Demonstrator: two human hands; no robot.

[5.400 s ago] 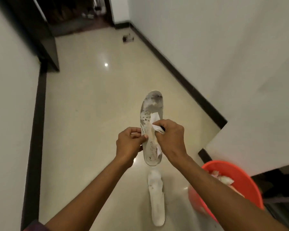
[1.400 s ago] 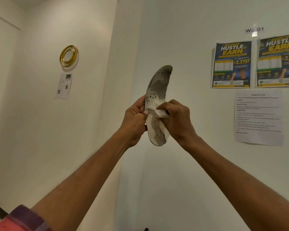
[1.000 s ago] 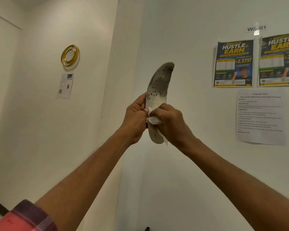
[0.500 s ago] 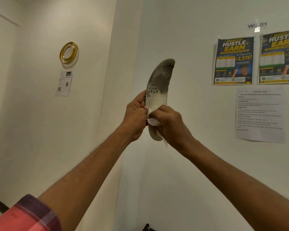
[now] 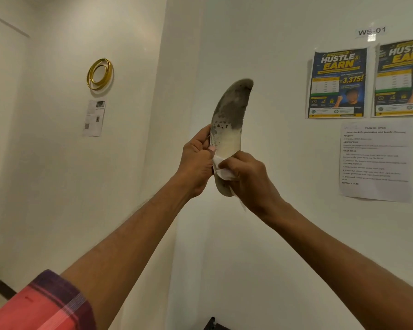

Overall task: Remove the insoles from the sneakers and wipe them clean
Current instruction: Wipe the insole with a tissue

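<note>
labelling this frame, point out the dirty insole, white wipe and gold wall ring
dirty grey-and-white foam insole (image 5: 227,141): head view, pale middle
white paper wipe (image 5: 222,173): head view, folded corner
gold wall ring (image 5: 88,78): head view, left rim

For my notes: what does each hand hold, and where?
Left hand grips the insole at its middle edge; right hand pinches a white wipe against its lower part.

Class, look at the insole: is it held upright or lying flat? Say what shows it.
Upright. The insole stands on end, dark end uppermost; the left hand grips its edge, and the right hand pinches a wipe against it.
</note>
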